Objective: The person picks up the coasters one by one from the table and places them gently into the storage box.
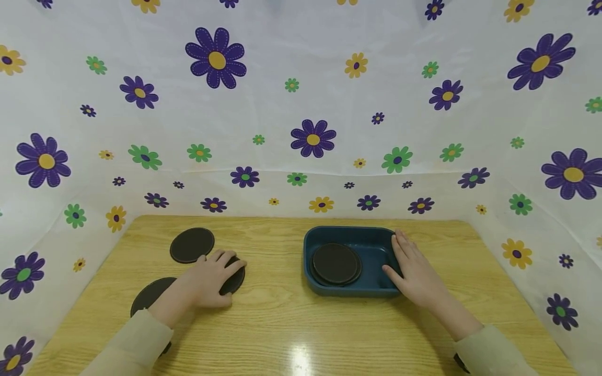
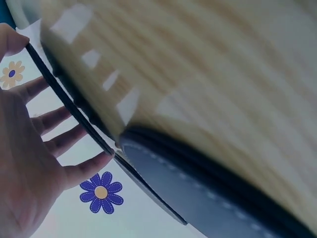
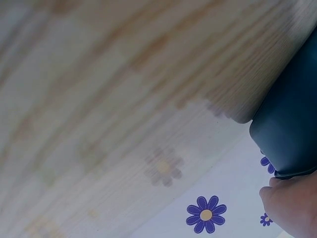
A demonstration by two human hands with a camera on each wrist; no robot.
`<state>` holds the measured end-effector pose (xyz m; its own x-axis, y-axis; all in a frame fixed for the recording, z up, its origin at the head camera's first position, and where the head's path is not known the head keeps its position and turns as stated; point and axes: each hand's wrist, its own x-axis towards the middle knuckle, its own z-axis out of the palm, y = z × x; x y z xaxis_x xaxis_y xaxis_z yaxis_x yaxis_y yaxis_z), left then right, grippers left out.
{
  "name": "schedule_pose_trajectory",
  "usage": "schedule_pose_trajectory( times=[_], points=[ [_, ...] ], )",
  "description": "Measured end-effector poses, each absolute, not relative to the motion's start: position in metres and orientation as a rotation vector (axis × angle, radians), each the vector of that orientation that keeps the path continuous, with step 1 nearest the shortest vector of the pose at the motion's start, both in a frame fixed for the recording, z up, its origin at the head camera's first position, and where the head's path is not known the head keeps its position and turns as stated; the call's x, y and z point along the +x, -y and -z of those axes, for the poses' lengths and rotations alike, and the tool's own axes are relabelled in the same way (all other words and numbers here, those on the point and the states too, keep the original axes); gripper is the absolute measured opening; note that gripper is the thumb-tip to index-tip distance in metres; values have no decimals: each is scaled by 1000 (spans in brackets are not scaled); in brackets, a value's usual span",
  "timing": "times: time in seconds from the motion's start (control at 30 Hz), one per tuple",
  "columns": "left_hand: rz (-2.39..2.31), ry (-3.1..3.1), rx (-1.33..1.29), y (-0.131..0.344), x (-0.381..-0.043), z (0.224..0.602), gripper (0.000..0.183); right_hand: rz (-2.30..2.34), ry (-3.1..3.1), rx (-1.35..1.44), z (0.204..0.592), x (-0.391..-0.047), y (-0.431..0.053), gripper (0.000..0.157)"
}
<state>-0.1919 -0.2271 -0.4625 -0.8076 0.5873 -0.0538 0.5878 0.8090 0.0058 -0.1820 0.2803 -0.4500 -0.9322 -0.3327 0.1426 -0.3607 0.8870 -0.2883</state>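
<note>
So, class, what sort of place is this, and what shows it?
Probably a screened-off tabletop workspace: flower-patterned sheeting lines three sides of a wood-grain table with a blue tray on it.

Black disc (image 1: 234,284) partly hidden by left fingers (image 1: 233,268)

A small curtained-off space is shown; whether it is set up in a home, a lab or a studio cannot be told. The wood-grained table (image 1: 263,326) is enclosed at the back and both sides by white sheeting (image 1: 268,115) (printed with purple, yellow and green flowers), by which the room beyond is hidden.
</note>
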Motion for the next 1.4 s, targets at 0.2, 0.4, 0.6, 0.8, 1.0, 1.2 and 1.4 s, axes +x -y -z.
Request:
schedule_pose_trajectory(
  times=[0.2,0.4,0.6,0.8,1.0,1.2,1.4],
  points=[
    [33,-2956,1000,224,-197,460,74,-475,2970,536,449,-183,-279,80],
    [63,-2985,1066,216,-203,453,77,-460,2977,531,448,-183,-279,80],
    [81,-2973,1109,203,-208,443,76,-458,2972,532,449,-183,-279,80],
    [48,-2939,1104,186,-214,432,79,-462,2974,529,449,-182,-279,80],
    [-1,-2916,1131,166,-219,425,80,-462,2979,527,448,-182,-279,80],
    [49,-2914,1195,144,-225,421,79,-455,2978,526,449,-182,-279,80],
    [97,-2893,1244,120,-227,411,80,-448,2971,533,449,-182,-279,79]
  ],
)
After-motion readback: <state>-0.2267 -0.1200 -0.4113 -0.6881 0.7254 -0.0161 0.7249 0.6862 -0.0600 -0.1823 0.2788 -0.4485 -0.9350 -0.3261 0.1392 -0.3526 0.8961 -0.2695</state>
